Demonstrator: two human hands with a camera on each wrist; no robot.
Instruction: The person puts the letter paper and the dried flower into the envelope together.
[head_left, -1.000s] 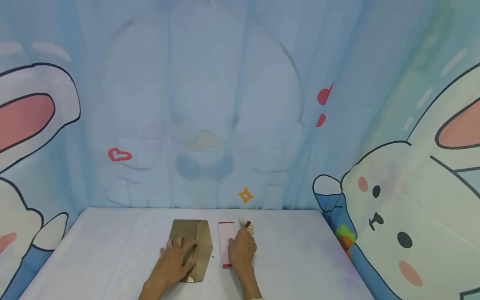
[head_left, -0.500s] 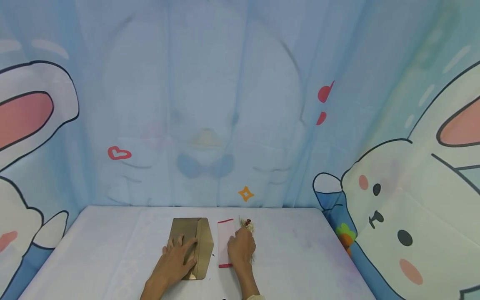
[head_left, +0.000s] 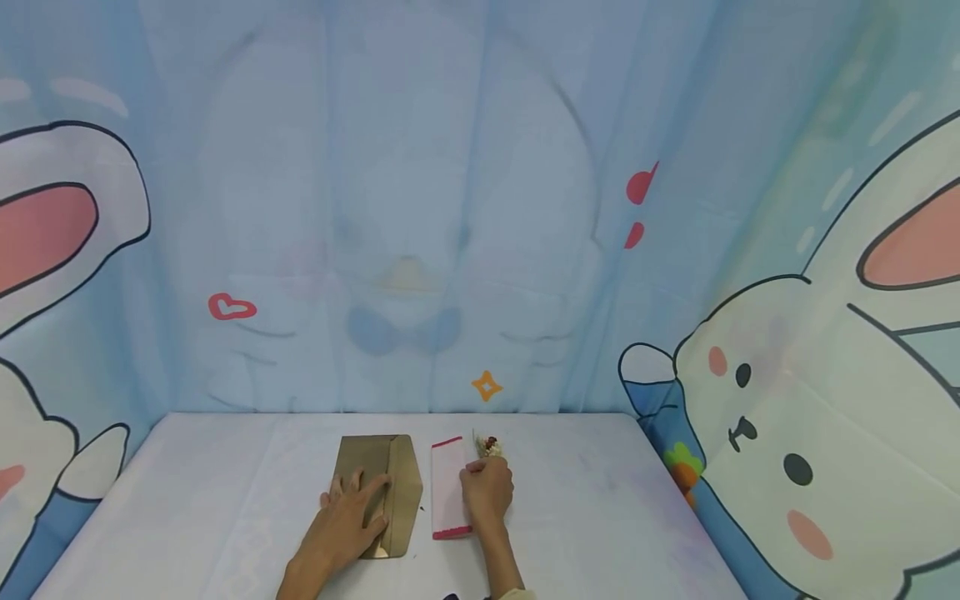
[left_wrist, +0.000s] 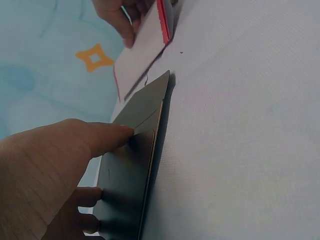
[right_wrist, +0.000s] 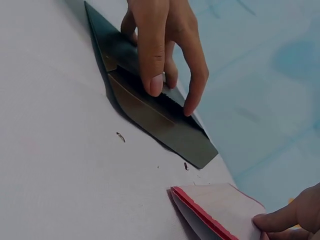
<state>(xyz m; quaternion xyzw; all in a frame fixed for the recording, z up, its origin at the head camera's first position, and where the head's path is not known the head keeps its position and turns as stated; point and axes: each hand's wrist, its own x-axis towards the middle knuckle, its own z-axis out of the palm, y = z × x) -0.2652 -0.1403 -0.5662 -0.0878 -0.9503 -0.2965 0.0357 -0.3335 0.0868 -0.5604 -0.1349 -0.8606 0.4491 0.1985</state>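
Over the person's head, I see the left hand [head_left: 337, 521] spread on a smooth, brassy six-sided envelope [head_left: 405, 500]; at its three o'clock, the right hand [head_left: 487, 492] pinches a pale folded paper [head_left: 446, 492], dried flowers [head_left: 491, 446] at one. Left wrist: the paper's ragged red edge, near twelve. Right wrist: thumb and finger clamp its corner, at four.

The card [head_left: 447, 492] right of the envelope [head_left: 405, 500] has turned: its red ends lay level a second ago and now slope, rising on the side away from the envelope. Its near left corner sits closer to the envelope. The right hand [head_left: 489, 492] has edged slightly farther from the envelope, uncovering more card. A dark thing [head_left: 452, 597] has appeared nearer than the envelope.
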